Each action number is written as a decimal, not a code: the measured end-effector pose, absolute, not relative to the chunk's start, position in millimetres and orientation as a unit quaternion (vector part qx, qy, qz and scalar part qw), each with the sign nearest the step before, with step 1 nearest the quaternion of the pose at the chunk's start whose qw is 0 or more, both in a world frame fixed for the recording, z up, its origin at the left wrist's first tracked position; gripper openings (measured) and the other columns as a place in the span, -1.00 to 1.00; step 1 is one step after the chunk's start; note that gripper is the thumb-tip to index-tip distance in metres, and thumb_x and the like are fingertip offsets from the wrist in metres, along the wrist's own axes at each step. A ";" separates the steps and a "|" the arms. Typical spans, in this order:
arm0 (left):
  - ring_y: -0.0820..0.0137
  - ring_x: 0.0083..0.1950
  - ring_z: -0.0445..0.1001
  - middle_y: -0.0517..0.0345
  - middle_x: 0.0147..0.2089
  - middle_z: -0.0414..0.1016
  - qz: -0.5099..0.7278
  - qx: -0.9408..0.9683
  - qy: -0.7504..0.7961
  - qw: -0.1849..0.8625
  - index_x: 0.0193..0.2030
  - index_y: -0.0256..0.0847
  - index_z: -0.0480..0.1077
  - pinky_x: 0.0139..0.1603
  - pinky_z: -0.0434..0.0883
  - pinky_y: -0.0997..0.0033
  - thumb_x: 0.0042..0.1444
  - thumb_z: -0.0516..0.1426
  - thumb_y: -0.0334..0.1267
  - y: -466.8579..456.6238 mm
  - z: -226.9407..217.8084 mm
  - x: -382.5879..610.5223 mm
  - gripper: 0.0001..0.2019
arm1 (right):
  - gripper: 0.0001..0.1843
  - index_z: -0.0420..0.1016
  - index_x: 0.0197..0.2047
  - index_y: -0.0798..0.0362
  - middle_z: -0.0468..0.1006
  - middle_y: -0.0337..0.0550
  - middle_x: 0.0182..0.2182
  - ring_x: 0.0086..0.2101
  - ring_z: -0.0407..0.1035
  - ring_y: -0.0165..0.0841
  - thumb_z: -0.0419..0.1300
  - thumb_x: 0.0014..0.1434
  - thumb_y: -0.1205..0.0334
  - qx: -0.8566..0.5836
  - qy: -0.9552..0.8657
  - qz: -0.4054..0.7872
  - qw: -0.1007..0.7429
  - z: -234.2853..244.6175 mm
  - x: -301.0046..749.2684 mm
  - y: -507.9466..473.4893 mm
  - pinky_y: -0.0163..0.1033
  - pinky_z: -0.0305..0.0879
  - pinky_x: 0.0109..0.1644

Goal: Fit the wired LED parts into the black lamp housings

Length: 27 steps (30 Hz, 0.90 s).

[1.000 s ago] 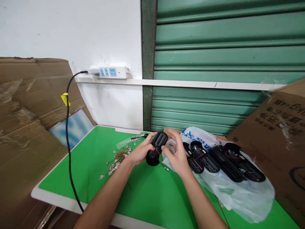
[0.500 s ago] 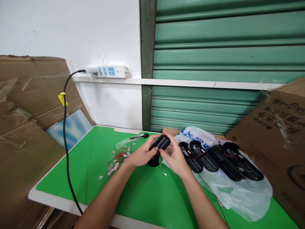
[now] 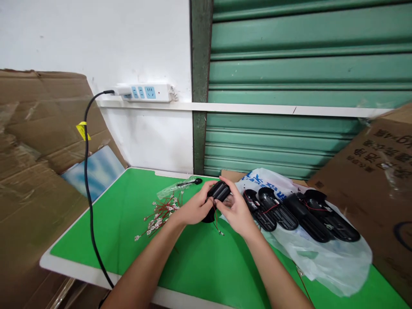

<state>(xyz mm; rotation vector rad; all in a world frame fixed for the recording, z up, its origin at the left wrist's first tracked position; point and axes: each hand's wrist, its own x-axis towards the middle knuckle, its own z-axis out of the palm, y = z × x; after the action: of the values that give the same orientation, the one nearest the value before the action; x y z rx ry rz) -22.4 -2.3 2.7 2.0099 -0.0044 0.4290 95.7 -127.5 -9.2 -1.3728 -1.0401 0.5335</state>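
Both my hands grip a black plastic housing [image 3: 219,191] above the green table mat. My left hand [image 3: 197,208] is closed round its left side, with the thumb on the near face. From the right, my right hand [image 3: 236,208] holds the same piece, its thumb close to the other one. Thin red and dark wires hang below, ending in a small light-coloured tip [image 3: 221,233]. What lies under the thumbs is hidden. Left of my hands is a pile of small white round parts with red wires [image 3: 161,218].
Several similar black housings [image 3: 305,216] lie on a white plastic bag [image 3: 341,270] at right. A bagged black spoon-like item [image 3: 193,182] lies behind my left hand. A black cable [image 3: 87,193] hangs from the power strip [image 3: 148,92]. Cardboard boxes [image 3: 370,180] flank the green-topped table [image 3: 206,266].
The housing tips slightly in my hands, and its lower rounded end shows less. The dangling wire tip has shifted a little left and up. The whole view has moved slightly.
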 end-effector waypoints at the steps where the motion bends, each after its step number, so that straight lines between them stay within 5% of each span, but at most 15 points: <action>1: 0.25 0.25 0.33 -0.22 0.30 0.25 0.179 0.838 -0.003 0.516 0.36 -0.32 -0.04 0.34 0.26 0.16 0.36 -0.14 -0.33 -2.5 2.6 -22.2 -0.55 | -0.26 0.16 0.38 0.02 0.44 0.10 0.17 -0.09 0.53 -0.27 0.25 0.16 0.22 -0.597 -0.452 0.230 0.621 -9.1 95.5 -127.2 -0.21 0.51 -0.10; 19: 0.24 0.33 0.25 -0.27 0.30 0.21 0.217 0.829 0.037 0.515 0.37 -0.39 -0.06 0.42 0.15 0.19 0.35 -0.13 -0.31 -17.4 -6.8 -14.2 -0.51 | -0.33 0.21 0.27 -0.01 0.53 -0.05 -0.02 -0.16 0.52 -0.30 0.21 0.08 0.25 -0.593 -0.432 0.237 0.637 -9.5 96.7 -124.3 -0.26 0.48 -0.20; 27: 0.17 0.33 0.27 -0.03 0.31 0.31 0.186 0.676 0.095 0.707 0.26 -0.24 0.19 0.33 0.21 0.23 0.12 -0.02 -0.25 -8.8 -1.9 -12.5 -0.47 | -0.18 0.03 0.45 -0.03 0.25 0.05 0.35 0.22 0.33 -0.24 0.19 0.16 0.22 -0.582 -0.431 0.223 0.653 -11.7 99.1 -123.6 -0.12 0.38 0.21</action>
<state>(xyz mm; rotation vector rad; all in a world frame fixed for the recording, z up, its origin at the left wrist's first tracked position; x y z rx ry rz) -12.5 -8.8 -1.9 1.5009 0.2114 0.4132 99.1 -123.6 -11.7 -1.3205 -0.9781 0.5052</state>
